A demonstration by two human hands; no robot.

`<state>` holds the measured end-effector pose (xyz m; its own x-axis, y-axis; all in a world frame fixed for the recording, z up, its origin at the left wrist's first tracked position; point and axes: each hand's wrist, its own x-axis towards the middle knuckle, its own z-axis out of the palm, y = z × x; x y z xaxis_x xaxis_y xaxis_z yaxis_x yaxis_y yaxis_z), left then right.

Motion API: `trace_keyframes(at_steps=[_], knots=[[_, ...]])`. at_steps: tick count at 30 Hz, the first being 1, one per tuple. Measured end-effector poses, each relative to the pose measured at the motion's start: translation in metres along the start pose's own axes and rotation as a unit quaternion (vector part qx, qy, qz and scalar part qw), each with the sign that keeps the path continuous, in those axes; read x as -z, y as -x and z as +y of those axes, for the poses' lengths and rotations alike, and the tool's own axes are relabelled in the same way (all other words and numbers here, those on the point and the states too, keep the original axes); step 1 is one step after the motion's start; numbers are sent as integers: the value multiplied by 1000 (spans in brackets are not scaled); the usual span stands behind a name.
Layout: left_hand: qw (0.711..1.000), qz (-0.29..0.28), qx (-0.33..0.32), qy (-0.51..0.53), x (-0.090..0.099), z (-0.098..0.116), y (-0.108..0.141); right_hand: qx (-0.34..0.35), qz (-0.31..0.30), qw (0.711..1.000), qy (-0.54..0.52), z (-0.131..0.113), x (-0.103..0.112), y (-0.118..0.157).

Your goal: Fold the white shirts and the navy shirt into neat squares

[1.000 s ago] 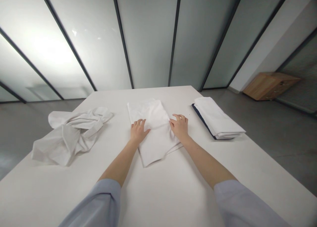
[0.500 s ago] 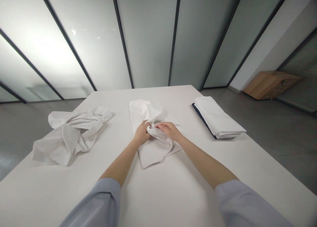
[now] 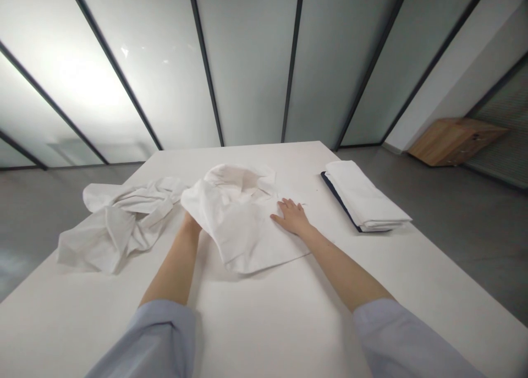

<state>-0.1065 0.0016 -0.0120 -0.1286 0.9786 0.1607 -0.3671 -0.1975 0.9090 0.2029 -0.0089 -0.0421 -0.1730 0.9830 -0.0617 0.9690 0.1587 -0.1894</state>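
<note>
A white cloth (image 3: 247,229) lies on the table in front of me, partly spread and rumpled, with a raised fold at its far side. My left hand (image 3: 193,223) is at the cloth's left edge, mostly beneath it; the fabric drapes over the fingers and hides them. On the cloth's right part, my right hand (image 3: 292,217) rests flat with its fingers spread, holding nothing. To the left lies a second, crumpled white cloth (image 3: 119,224), close to my left wrist.
On the right of the white table (image 3: 272,323) lies a neat folded white stack (image 3: 365,193), with a dark navy layer (image 3: 340,202) under it. Frosted glass panels (image 3: 247,64) stand behind the table. A wooden cabinet (image 3: 454,141) is on the floor at far right.
The middle cloth, bunched between both hands before, is now opened out wider. My left hand has moved left and under it; my right hand has let go and lies flat.
</note>
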Motion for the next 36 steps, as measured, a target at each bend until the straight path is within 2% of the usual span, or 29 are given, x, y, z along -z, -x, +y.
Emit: trace_keyframes(at_steps=[2, 4, 6, 7, 9, 10, 12, 13, 14, 17, 19, 21, 23, 26, 29, 31, 33, 34, 36], knots=[[1000, 11, -20, -1, 15, 17, 3, -29, 5, 999, 21, 6, 6, 3], [998, 32, -24, -49, 33, 30, 9, -44, 14, 998, 42, 14, 13, 6], [987, 47, 23, -150, 54, 40, 15, -50, 17, 996, 66, 24, 20, 10], [973, 51, 65, -216, 64, 44, 17, -52, 17, 995, 79, 29, 24, 12], [919, 101, 110, -365, 80, 53, 20, -60, 18, 993, 103, 38, 31, 13], [881, 146, 98, -439, 84, 56, 20, -64, 21, 992, 109, 41, 35, 12], [799, 222, 24, -558, 81, 60, 18, -66, 32, 992, 108, 45, 40, 8], [771, 221, -10, -598, 74, 60, 16, -58, 40, 993, 100, 45, 41, 5], [756, 185, -34, -627, 63, 57, 14, -44, 48, 994, 88, 43, 41, 1], [745, -42, -33, -665, 20, 37, 12, 33, 56, 997, 42, 31, 33, -11], [707, -158, -15, -690, -9, 19, 15, 68, 37, 997, 14, 20, 25, -17], [658, -236, 1, -715, -31, 2, 23, 73, 29, 997, 6, 11, 16, -19], [632, -280, -19, -722, -43, -9, 33, 62, 43, 997, 17, 7, 10, -18], [635, -330, -47, -697, -44, -15, 42, 54, 61, 996, 30, 10, 5, -15], [685, -327, -76, -646, -25, -6, 44, 45, 55, 997, 35, 20, 1, -15], [731, -294, -73, -612, -3, 6, 42, 27, 55, 997, 36, 26, 0, -15], [752, -231, -31, -617, 26, 20, 38, 5, 56, 998, 36, 30, -1, -16], [749, -192, -7, -634, 41, 27, 35, -6, 56, 998, 36, 30, 0, -16], [714, -127, 35, -687, 68, 39, 30, -29, 57, 997, 38, 30, 3, -17]])
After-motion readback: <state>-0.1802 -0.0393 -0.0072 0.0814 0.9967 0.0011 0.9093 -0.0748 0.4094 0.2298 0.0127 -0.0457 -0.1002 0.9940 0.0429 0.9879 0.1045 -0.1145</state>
